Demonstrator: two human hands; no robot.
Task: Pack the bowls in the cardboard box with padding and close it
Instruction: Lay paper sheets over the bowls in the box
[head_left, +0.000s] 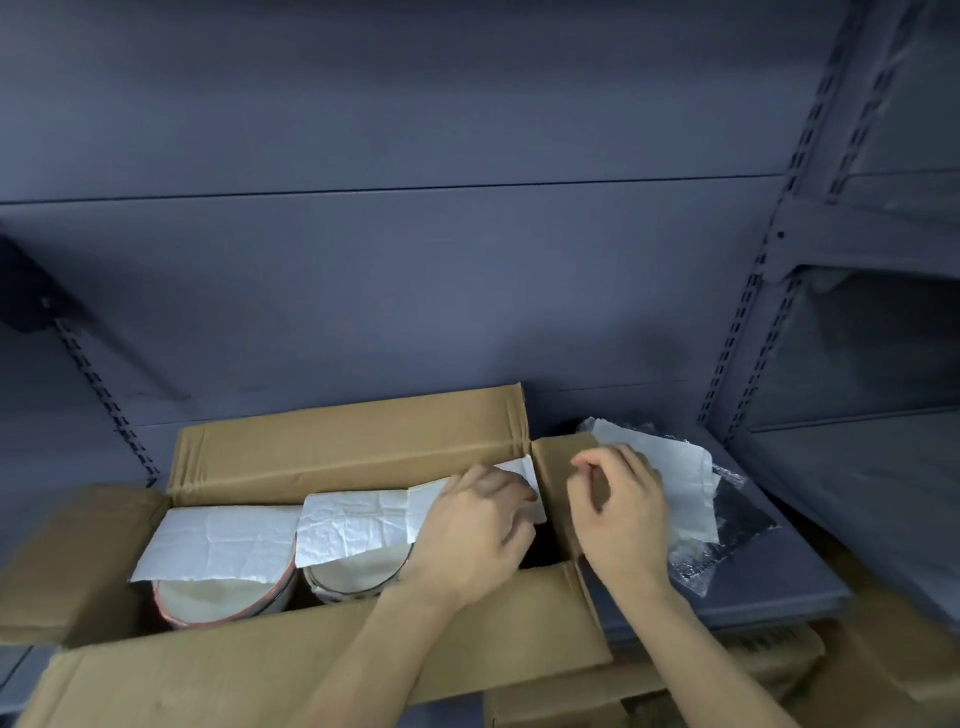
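Note:
An open cardboard box (343, 447) sits on a grey shelf with all its flaps spread outward. Inside, two white bowls show: one with a red rim (218, 597) at the left, one with a dark rim (353, 574) in the middle. White padding sheets (218, 543) lie across their tops. My left hand (467, 535) rests at the right end of the box, gripping the end of a crumpled padding sheet (358, 525). My right hand (621, 509) hovers over the right flap, fingers curled and holding nothing that I can see.
Loose white paper sheets (685, 483) lie on a clear plastic bag (727, 540) on the shelf right of the box. Slotted shelf uprights (743, 332) stand at the right. More cardboard (779, 665) shows below the shelf edge.

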